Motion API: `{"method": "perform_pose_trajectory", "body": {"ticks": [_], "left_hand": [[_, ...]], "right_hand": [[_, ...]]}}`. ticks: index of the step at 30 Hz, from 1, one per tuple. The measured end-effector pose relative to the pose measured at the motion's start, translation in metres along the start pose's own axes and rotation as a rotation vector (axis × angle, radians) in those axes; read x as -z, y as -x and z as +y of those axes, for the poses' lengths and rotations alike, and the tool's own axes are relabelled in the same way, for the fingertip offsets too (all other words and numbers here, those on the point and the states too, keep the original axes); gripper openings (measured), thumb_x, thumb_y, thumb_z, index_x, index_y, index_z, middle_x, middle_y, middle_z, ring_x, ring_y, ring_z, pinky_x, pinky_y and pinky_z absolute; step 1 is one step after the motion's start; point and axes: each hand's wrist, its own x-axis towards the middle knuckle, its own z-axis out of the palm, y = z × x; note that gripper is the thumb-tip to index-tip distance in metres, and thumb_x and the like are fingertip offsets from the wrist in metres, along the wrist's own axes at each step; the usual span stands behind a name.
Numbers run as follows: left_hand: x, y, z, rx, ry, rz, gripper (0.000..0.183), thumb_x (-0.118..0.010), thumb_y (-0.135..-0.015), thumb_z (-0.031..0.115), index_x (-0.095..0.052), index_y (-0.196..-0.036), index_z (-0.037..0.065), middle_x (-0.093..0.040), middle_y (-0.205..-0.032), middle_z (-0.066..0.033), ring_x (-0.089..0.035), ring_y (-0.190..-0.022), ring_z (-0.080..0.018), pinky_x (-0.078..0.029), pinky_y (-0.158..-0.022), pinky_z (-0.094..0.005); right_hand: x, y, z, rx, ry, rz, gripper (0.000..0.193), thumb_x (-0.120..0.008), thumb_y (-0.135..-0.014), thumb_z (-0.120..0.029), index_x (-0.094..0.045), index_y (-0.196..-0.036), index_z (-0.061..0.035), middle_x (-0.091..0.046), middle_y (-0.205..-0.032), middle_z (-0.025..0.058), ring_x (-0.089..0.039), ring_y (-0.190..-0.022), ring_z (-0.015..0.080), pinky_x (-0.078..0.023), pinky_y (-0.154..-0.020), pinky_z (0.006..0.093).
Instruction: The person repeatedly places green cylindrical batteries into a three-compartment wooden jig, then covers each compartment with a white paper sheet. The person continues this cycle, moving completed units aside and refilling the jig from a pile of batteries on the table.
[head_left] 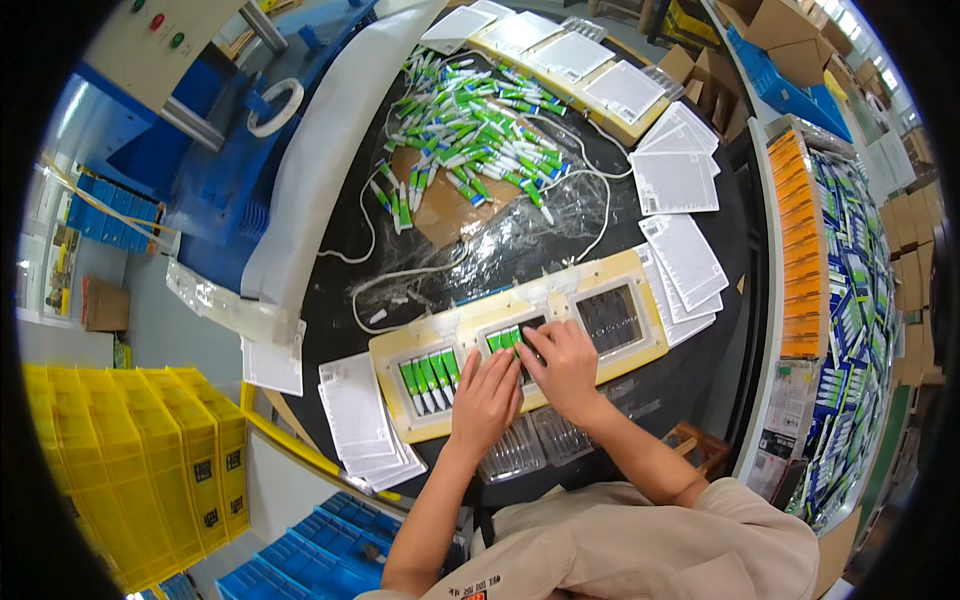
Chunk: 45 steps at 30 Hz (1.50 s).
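Observation:
A long cream-yellow holder point(652, 312) with three square openings lies in front of me. My left hand point(487, 400) rests over the near side of its middle opening, fingers stretched out against the small green-and-white tubes point(504, 338) there. From the right, my right hand point(563, 366) reaches over the same opening, its bent fingers closed at the last tube of the row, partly hidden. Several green tubes with white caps point(430, 380) lie side by side in the left opening. Clear plastic shows in the right opening point(609, 319), with no tubes in it.
A heap of loose tubes point(470, 130) covers the table's far part, with a white cord point(607, 200) beside it. White cards point(678, 183) are stacked right, others point(358, 420) left. Clear plastic blisters point(513, 452) lie near me. Another holder point(632, 125) stands behind. Yellow crates point(140, 450) stand left.

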Motion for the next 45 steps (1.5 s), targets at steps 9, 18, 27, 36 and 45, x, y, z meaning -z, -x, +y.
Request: {"method": "perform_pose_trajectory", "body": {"ticks": [9, 18, 27, 36, 45], "left_hand": [[-0.008, -0.154, -0.111, 0.033, -0.101, 0.227, 0.039, -0.059, -0.083, -0.005, -0.064, -0.121, -0.003, -0.065, -0.126, -0.0199, -0.061, -0.118, -0.0370, -0.049, -0.102, -0.0438], [-0.023, -0.218, -0.175, -0.187, -0.357, -0.056, 0.034, -0.063, -0.083, 0.005, -0.069, -0.116, 0.005, -0.064, -0.105, -0.0117, -0.063, -0.104, -0.0317, -0.051, -0.089, -0.0416], [0.039, -0.072, -0.042, 0.254, 0.268, 0.274, 0.034, -0.075, -0.080, -0.003, -0.074, -0.113, 0.006, -0.064, -0.094, -0.0111, -0.065, -0.086, -0.0236, -0.051, -0.074, -0.0328], [0.035, -0.008, 0.030, 0.145, 0.116, 0.161, 0.045, -0.068, -0.077, -0.005, -0.072, -0.121, 0.006, -0.066, -0.116, -0.0121, -0.065, -0.104, -0.0290, -0.054, -0.087, -0.0393], [-0.018, -0.031, 0.033, -0.082, -0.081, -0.048, 0.043, -0.062, -0.084, 0.003, -0.065, -0.126, 0.004, -0.065, -0.126, -0.0093, -0.063, -0.117, -0.0258, -0.043, -0.109, -0.0474]], "right_hand": [[-0.073, -0.163, 0.119, -0.104, 0.091, -0.094, 0.018, -0.071, -0.090, -0.021, -0.072, -0.102, -0.0070, -0.066, -0.093, 0.0114, -0.065, -0.089, 0.0331, -0.052, -0.075, 0.0437], [0.042, -0.011, 0.042, -0.025, -0.181, -0.033, 0.032, -0.079, -0.080, -0.005, -0.073, -0.111, -0.0077, -0.064, -0.090, 0.0088, -0.065, -0.078, 0.0282, -0.053, -0.064, 0.0383], [0.004, 0.027, 0.014, 0.014, -0.099, 0.043, 0.022, -0.075, -0.081, -0.003, -0.071, -0.102, -0.0030, -0.062, -0.090, 0.0070, -0.065, -0.076, 0.0232, -0.054, -0.061, 0.0338], [0.007, 0.026, 0.002, -0.069, -0.106, 0.098, 0.021, -0.074, -0.085, -0.010, -0.072, -0.105, -0.0019, -0.065, -0.097, 0.0110, -0.060, -0.088, 0.0321, -0.050, -0.077, 0.0432], [-0.005, -0.118, 0.091, -0.047, -0.080, 0.077, 0.014, -0.066, -0.087, -0.003, -0.072, -0.100, -0.0023, -0.067, -0.100, 0.0136, -0.064, -0.094, 0.0331, -0.052, -0.082, 0.0415]]}}
